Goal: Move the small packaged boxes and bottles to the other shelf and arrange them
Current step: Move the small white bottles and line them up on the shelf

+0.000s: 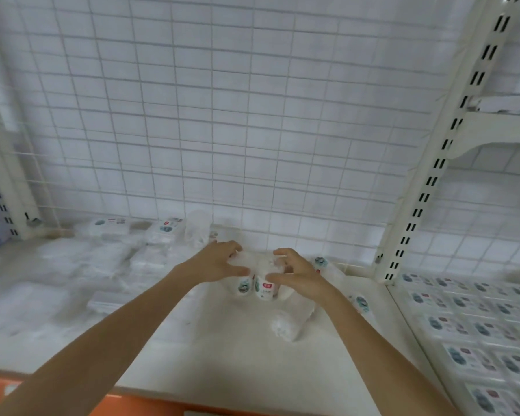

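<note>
Shop: slotted shelf upright (433, 172), wire grid (210, 115), rows of boxes (475, 325)

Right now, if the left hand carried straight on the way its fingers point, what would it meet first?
The left hand already grips the wrapped pack of small bottles, fingers pointing right and slightly away. Past that pack comes the right hand holding the other side, though depth is unclear.

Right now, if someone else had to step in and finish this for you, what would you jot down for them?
Left hand and right hand both grip one plastic-wrapped pack of small bottles standing on the white shelf.
More wrapped packs lie beside it and to the left, blurred.
Done: rows of small boxes already lie on the neighbouring shelf to the right.
Left: carry this pack and the remaining ones over and line them up.
</note>
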The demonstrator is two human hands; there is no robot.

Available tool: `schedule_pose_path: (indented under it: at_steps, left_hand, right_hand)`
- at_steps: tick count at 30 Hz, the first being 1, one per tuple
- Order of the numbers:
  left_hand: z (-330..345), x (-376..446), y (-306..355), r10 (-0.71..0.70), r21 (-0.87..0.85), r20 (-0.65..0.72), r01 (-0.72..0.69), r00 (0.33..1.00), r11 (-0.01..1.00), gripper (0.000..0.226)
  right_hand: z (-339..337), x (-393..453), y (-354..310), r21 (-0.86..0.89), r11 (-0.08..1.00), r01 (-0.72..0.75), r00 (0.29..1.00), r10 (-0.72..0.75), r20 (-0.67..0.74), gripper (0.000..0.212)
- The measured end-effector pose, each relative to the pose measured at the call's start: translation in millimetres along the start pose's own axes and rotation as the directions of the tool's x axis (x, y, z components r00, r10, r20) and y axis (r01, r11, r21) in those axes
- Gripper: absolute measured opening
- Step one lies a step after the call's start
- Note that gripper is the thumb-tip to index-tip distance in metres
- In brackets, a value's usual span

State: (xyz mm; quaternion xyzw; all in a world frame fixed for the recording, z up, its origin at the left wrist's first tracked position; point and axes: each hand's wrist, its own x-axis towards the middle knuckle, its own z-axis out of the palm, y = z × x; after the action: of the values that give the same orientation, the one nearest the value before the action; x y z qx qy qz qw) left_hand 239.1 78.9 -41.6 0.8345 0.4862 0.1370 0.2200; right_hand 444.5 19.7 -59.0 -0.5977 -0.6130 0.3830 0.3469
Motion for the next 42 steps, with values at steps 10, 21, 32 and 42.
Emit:
schedule_pose_path:
  at_steps: [10,21,32,42]
  left_hand:
    - [-7.9,-17.4,19.0,-0.13,-0.715,-0.17,-0.032,0.977,0.699,0.058]
    - [20.5,-54.0,86.1,-0.119,-0.963,0.039,0.069,0.992,0.26,0.022]
    - [77.8,-111.4,132.8,0.104,-0.936,0.254,0.218,0.961,0.275,0.032]
    - [177.1,-160.1,263.0,0.36,-0.872,0.431,0.279,0.827,0.402,0.019]
  right_hand:
    - [-42.5,-17.2,-8.4,0.6,0.798,0.053,0.994,0.012,-0.104,0.026]
    - [-63.6,-94.5,-13.3,0.612,0.791,-0.012,0.981,0.129,-0.148,0.039]
    - [-75.5,-266.8,11.6,0.451,0.886,0.105,0.876,0.133,-0.464,0.028]
    - [-94.8,-447.8,65.3,0.365,0.929,-0.062,0.643,0.317,-0.698,0.034]
